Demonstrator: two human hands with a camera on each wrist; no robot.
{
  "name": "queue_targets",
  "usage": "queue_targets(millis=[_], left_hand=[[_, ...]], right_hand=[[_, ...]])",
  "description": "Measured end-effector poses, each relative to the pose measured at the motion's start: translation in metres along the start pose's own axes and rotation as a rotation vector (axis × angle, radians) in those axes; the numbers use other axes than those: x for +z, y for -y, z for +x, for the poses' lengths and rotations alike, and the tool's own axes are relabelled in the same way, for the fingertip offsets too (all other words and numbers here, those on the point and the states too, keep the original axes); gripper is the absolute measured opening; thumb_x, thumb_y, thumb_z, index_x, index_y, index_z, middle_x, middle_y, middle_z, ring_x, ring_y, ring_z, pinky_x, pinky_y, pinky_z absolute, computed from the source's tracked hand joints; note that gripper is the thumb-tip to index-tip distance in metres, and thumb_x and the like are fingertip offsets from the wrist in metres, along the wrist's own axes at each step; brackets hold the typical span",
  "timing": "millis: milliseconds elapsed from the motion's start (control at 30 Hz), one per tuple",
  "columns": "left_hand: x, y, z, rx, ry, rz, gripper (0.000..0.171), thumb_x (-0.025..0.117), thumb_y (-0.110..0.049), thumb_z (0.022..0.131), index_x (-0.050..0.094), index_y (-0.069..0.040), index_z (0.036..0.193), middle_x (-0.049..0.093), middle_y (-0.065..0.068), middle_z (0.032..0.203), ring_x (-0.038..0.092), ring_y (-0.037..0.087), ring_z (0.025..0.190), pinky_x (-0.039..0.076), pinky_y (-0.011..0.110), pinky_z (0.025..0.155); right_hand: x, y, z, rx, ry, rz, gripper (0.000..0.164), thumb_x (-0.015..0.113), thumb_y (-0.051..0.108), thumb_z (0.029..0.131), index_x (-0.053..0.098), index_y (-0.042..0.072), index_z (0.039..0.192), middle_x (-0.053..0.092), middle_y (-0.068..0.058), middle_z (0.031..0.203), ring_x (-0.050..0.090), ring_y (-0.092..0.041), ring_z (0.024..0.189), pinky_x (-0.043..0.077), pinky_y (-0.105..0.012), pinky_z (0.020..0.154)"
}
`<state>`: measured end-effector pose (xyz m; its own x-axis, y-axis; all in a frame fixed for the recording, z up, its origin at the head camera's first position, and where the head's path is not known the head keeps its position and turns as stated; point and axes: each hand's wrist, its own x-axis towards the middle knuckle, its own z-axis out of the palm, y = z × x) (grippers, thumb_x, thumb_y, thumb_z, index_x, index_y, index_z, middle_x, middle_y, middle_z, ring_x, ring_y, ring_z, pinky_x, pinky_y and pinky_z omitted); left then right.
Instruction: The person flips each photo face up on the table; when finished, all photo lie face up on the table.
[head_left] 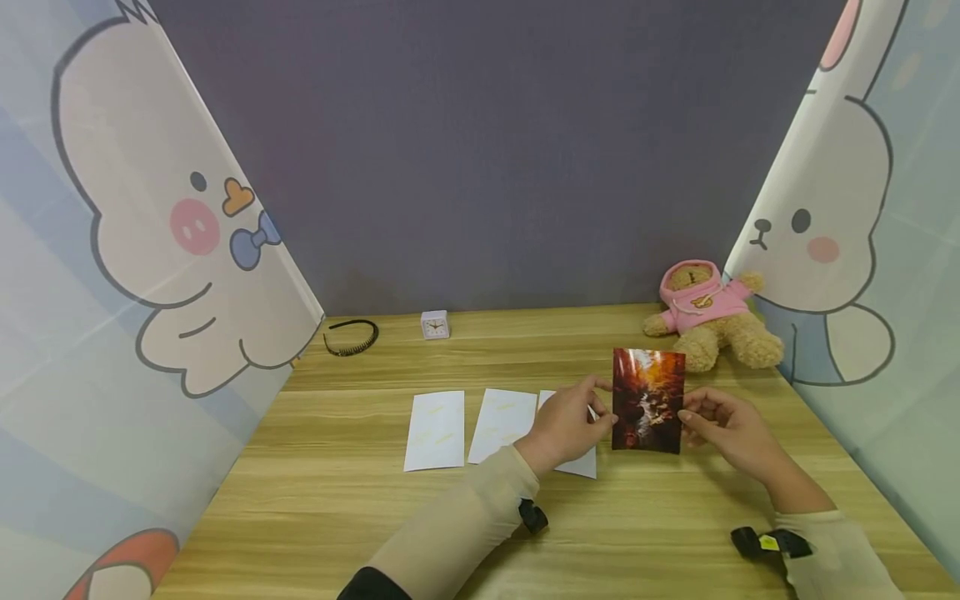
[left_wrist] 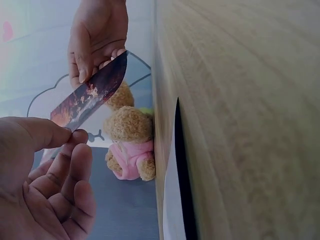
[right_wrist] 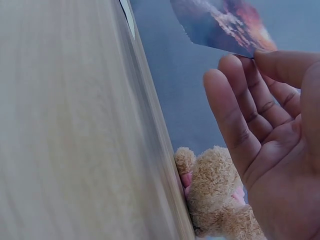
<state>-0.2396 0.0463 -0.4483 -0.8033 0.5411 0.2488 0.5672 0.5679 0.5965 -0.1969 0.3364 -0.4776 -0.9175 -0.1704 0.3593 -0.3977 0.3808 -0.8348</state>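
Note:
Between both hands a glossy photo print (head_left: 648, 400) in dark red and orange is held up above the table, picture side toward the head camera. My left hand (head_left: 567, 421) pinches its left edge between thumb and fingers. On the opposite edge, my right hand (head_left: 731, 429) pinches with thumb and fingers; the right wrist view shows the print's corner under the thumb (right_wrist: 282, 65). Three white sheets (head_left: 435, 431) lie in a row on the table, the rightmost (head_left: 576, 462) partly hidden behind my left hand.
A teddy bear (head_left: 708, 312) in a pink hoodie sits at the back right of the wooden table (head_left: 315, 508). Along the back left lie a black headband (head_left: 352, 352) and a small white clock (head_left: 435, 325). Printed panels stand at both sides, a grey one (head_left: 487, 167) behind.

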Motion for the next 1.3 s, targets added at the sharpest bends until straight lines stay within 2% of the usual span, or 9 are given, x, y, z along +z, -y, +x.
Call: queue_targets(millis=[167, 333, 567, 733, 900, 1100, 1300], left_hand=[[0.002, 0.000, 0.001, -0.005, 0.002, 0.004, 0.045, 0.071, -0.033, 0.103, 0.052, -0.026, 0.143, 0.059, -0.028, 0.087, 0.053, -0.004, 0.059, 0.043, 0.020, 0.052], [0.004, -0.001, 0.000, -0.011, 0.009, 0.004, 0.052, 0.073, -0.033, 0.101, 0.049, -0.027, 0.147, 0.059, -0.028, 0.086, 0.053, -0.003, 0.057, 0.042, 0.021, 0.050], [0.007, -0.002, 0.002, -0.004, 0.020, 0.005, 0.063, 0.077, -0.030, 0.099, 0.044, -0.024, 0.152, 0.060, -0.028, 0.086, 0.054, -0.006, 0.062, 0.044, 0.018, 0.054], [0.008, -0.002, 0.002, -0.036, 0.032, -0.016, 0.064, 0.078, -0.029, 0.098, 0.045, -0.024, 0.152, 0.060, -0.027, 0.086, 0.055, -0.007, 0.066, 0.046, 0.019, 0.058], [0.009, -0.004, 0.003, -0.066, 0.089, -0.037, 0.069, 0.079, -0.031, 0.097, 0.044, -0.021, 0.155, 0.061, -0.028, 0.087, 0.058, -0.004, 0.064, 0.049, 0.020, 0.068], [0.009, -0.010, 0.005, -0.099, 0.167, -0.013, 0.080, 0.083, -0.034, 0.093, 0.041, -0.019, 0.159, 0.060, -0.026, 0.083, 0.058, -0.001, 0.066, 0.052, 0.022, 0.078], [0.010, -0.012, 0.005, -0.154, 0.239, 0.011, 0.084, 0.086, -0.037, 0.090, 0.042, -0.019, 0.159, 0.062, -0.024, 0.079, 0.064, -0.004, 0.087, 0.054, 0.023, 0.089]], right_hand=[[-0.001, -0.003, 0.001, 0.037, 0.026, 0.040, 0.020, 0.063, 0.001, 0.105, 0.060, -0.010, 0.122, 0.069, -0.012, 0.089, 0.072, -0.025, 0.072, 0.062, -0.044, 0.061], [-0.002, -0.002, 0.002, 0.082, 0.014, 0.047, 0.027, 0.063, 0.003, 0.105, 0.058, -0.012, 0.127, 0.070, -0.011, 0.091, 0.072, -0.023, 0.073, 0.062, -0.044, 0.062], [-0.005, 0.000, 0.003, 0.188, 0.026, 0.050, 0.038, 0.065, 0.008, 0.105, 0.054, -0.013, 0.134, 0.070, -0.018, 0.092, 0.073, -0.024, 0.073, 0.063, -0.044, 0.063], [-0.007, -0.002, 0.004, 0.232, 0.053, 0.069, 0.044, 0.067, 0.009, 0.104, 0.049, -0.010, 0.139, 0.070, -0.018, 0.092, 0.073, -0.025, 0.073, 0.063, -0.044, 0.063], [-0.009, -0.002, 0.003, 0.242, 0.075, 0.096, 0.043, 0.068, 0.007, 0.103, 0.048, -0.010, 0.136, 0.071, -0.017, 0.091, 0.073, -0.025, 0.072, 0.063, -0.045, 0.063], [-0.011, 0.000, 0.003, 0.269, 0.108, 0.094, 0.041, 0.068, 0.006, 0.102, 0.050, -0.014, 0.133, 0.070, -0.018, 0.089, 0.071, -0.025, 0.071, 0.063, -0.043, 0.062], [-0.013, 0.001, 0.003, 0.332, 0.131, 0.079, 0.043, 0.070, 0.010, 0.102, 0.054, -0.015, 0.133, 0.070, -0.019, 0.088, 0.069, -0.026, 0.071, 0.063, -0.044, 0.064]])
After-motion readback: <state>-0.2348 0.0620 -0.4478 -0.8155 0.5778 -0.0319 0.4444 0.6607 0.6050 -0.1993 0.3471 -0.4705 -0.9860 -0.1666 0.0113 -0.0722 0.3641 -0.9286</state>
